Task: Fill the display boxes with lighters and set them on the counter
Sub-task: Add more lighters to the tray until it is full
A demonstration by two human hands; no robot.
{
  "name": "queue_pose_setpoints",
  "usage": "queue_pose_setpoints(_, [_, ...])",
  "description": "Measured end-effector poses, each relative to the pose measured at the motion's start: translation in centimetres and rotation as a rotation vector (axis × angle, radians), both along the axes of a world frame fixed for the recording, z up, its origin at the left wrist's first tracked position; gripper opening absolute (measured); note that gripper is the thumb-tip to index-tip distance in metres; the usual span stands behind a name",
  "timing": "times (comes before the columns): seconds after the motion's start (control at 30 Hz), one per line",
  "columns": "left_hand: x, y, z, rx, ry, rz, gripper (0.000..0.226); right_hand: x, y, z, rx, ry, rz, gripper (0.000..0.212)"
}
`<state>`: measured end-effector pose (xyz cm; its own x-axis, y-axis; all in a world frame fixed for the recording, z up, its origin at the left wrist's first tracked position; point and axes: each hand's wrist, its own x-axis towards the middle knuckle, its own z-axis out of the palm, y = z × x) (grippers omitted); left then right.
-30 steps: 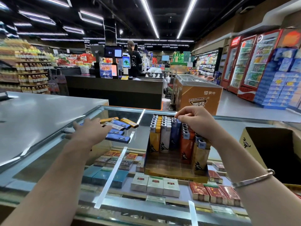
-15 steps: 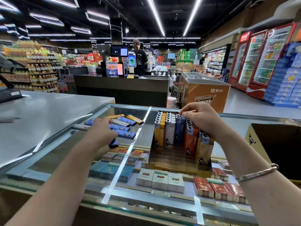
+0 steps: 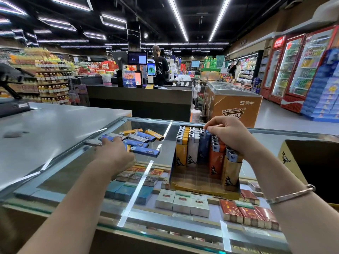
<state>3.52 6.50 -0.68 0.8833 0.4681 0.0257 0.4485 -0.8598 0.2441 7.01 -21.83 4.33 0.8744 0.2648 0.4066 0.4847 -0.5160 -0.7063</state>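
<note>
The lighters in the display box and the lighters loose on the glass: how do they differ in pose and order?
The lighters in the display box stand upright in colour-sorted rows; the loose lighters lie flat, scattered, colours mixed. The right hand pinches at the boxed ones' tops; the left hand reaches over the loose ones. Both groups share the same printed logo.

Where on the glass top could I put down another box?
Bare glass lies right of the display box, up to the open carton. The grey counter is also bare. It's crowded around the loose lighters by the left hand.
</note>
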Motion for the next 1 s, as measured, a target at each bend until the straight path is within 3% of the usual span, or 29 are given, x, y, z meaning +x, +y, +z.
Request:
queue_pose_setpoints(0.17, [-0.4,-0.6,0.7,0.013,-0.050,-0.090,0.017,0.0,0.0,0.0,0.005,0.004,0.002,0.019])
queue_pose_setpoints(0.27, [-0.6,-0.6,0.6,-0.018,-0.115,-0.062,0.020,0.0,0.0,0.0,0.006,0.013,0.004,0.018])
queue_pose_setpoints(0.4, [-0.2,-0.2,0.1,-0.137,-0.404,-0.040,0.017,0.1,0.0,0.0,0.006,0.024,0.004,0.018])
queue_pose_setpoints(0.5, [0.3,-0.4,0.0,-0.290,-0.520,-0.194,0.030,0.1,-0.1,0.0,0.009,0.024,0.003,0.018])
queue_pose_setpoints(0.6, [0.9,-1.3,0.0,-0.242,-0.496,-0.410,0.036,0.2,0.0,0.0,0.008,0.032,0.006,0.018])
queue_pose_setpoints(0.7, [1.6,-2.4,-0.1,-0.129,-0.346,-0.543,0.036,0.2,-0.1,0.0,0.007,0.037,0.008,0.017])
queue_pose_setpoints(0.8, [2.1,-2.9,-0.2,-0.022,-0.208,-0.559,0.033,0.2,0.0,-0.1,0.017,0.030,-0.001,0.017])
queue_pose_setpoints(1.0, [2.8,-3.8,0.8,0.056,-0.206,-0.574,0.035,0.3,0.0,-0.1,0.005,0.031,-0.014,0.015])
